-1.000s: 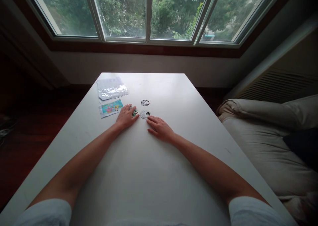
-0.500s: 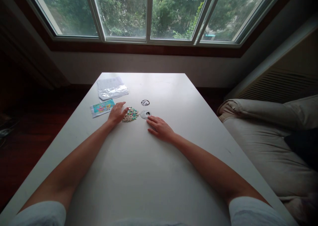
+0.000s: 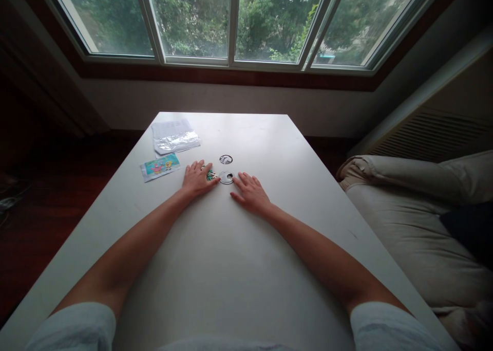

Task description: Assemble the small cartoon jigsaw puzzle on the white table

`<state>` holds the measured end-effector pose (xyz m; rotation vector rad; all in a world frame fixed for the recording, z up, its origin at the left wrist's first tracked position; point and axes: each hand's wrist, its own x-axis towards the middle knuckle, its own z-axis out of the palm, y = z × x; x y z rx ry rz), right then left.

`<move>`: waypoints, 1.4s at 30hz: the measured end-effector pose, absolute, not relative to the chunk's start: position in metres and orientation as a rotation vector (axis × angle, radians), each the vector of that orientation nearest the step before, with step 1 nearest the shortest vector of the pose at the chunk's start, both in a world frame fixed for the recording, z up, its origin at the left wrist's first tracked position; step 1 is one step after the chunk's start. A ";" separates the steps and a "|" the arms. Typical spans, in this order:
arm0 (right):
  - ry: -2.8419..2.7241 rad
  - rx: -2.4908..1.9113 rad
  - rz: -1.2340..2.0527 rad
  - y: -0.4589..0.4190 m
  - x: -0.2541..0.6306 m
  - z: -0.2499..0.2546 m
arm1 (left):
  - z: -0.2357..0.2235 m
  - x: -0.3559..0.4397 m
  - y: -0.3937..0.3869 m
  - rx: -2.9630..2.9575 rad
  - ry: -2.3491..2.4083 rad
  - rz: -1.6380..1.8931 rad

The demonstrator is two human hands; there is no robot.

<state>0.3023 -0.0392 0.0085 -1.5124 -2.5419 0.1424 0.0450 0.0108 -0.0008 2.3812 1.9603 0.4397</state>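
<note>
Colourful puzzle pieces (image 3: 210, 174) lie left of the clear disc (image 3: 223, 178), partly under the left hand (image 3: 196, 180), seemingly being gathered. It and the right hand (image 3: 252, 193) grip nothing, fingers spread; sweeping calls for light pressure.

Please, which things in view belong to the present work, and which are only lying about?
Apparently in the work:
puzzle pieces, partly under the left hand
round disc, by the right hand
picture card

Apparently just lying about:
plastic bag
farther round piece
</note>
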 end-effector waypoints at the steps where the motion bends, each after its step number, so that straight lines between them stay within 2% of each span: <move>1: -2.544 -1.512 0.143 -0.039 0.302 0.008 | -0.003 0.047 0.011 2.364 1.979 0.464; 12: -2.555 -1.483 0.159 -0.039 0.303 0.008 | -0.008 0.050 0.022 2.366 2.011 0.735; 28: -2.575 -1.421 0.173 -0.033 0.311 0.007 | 0.007 0.036 0.020 2.521 1.766 0.698; 42: -2.497 -1.529 0.100 -0.045 0.305 0.009 | 0.018 0.061 -0.056 2.682 1.445 0.600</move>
